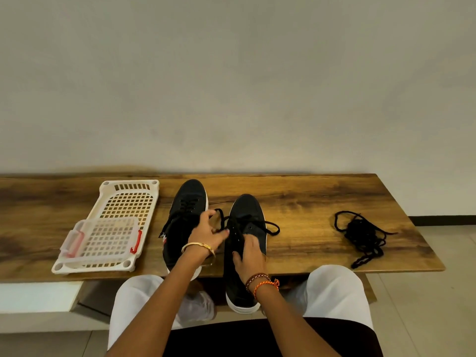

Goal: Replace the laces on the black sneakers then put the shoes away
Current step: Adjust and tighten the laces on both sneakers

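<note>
While its fingertips pinch a strand of black lace [223, 219], the left hand [206, 234] reaches forward between two black sneakers, fingers curled closed on the lace, a gold bangle [197, 247] on its wrist. The right hand [249, 256] lies palm down on the right sneaker [246, 243], fingers spread and pressed against its tongue and opening, steadying it rather than clasping anything; braided orange and brown threads [262, 281] circle that wrist. Both forearms extend up from the bottom of the view.

This sneaker is laced at the toe end, with a loose loop trailing off to its right, and its white-soled heel overhangs the near edge of the table. The left sneaker [184, 222] stands just beside it, also laced near the toe.

A tangled pile of black laces [364, 237] lies well apart to the right. To the left sits a white perforated tray [123, 202] with a clear latched box [99, 242] on it. Everything rests on a dark wooden table [309, 202] against a plain pale wall [231, 86].
</note>
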